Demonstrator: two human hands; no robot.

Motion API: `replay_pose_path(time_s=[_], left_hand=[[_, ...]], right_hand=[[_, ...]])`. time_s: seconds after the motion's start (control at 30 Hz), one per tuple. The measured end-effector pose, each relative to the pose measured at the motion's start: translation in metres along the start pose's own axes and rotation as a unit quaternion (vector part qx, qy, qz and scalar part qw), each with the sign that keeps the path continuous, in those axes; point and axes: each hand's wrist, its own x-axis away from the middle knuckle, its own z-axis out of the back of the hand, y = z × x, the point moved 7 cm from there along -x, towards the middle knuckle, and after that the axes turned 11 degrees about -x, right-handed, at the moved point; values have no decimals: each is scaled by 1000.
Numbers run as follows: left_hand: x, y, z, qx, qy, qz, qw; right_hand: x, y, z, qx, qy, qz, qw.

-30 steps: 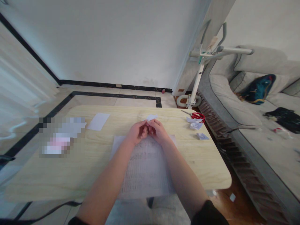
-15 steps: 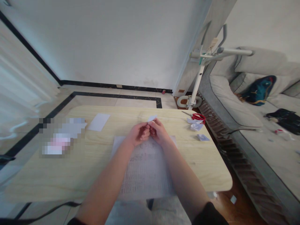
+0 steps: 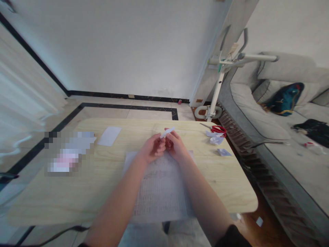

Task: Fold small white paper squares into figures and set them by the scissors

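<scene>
Pale wood grain runs across the table [image 3: 110,178]. Above it, a small piece of white paper [image 3: 168,132] sits at the fingertips of the left hand [image 3: 155,148] and right hand [image 3: 175,144], both pinching it; its long axis slants, pointing away and rightward. Below lies a sheet with rows of marks [image 3: 164,195]; red-handled scissors [image 3: 218,129] and crumpled paper [image 3: 216,139] lie right.

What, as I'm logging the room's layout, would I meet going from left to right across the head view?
White curtain, loose white sheet, small white paper piece, red-handled scissors, dark blue-green bag.
</scene>
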Motion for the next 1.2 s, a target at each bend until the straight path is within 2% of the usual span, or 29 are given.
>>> replay_pose_path(time_s=[0.1, 0.23, 0.37, 0.6, 0.83, 1.07, 1.2], left_hand=[[-1, 1, 5, -42, 33, -18, 998], [-1, 11, 10, -120, 95, -115, 981], [2, 18, 6, -187, 99, -189, 959], [2, 21, 7, -202, 104, -194, 954], [1, 20, 16, -192, 164, -198, 947], [1, 22, 12, -176, 121, -213, 953], [2, 23, 15, -168, 137, -209, 954]], right_hand=[[-1, -3, 1, 4, -10, 13, 1000], [-1, -8, 0, 50, -24, 39, 998], [-1, -10, -1, 80, -28, 49, 995], [-2, -9, 0, 79, -24, 54, 995], [-2, -8, -1, 93, -15, 51, 994], [-1, -6, -2, 95, -26, 39, 994], [-2, -5, -2, 104, -29, 39, 993]])
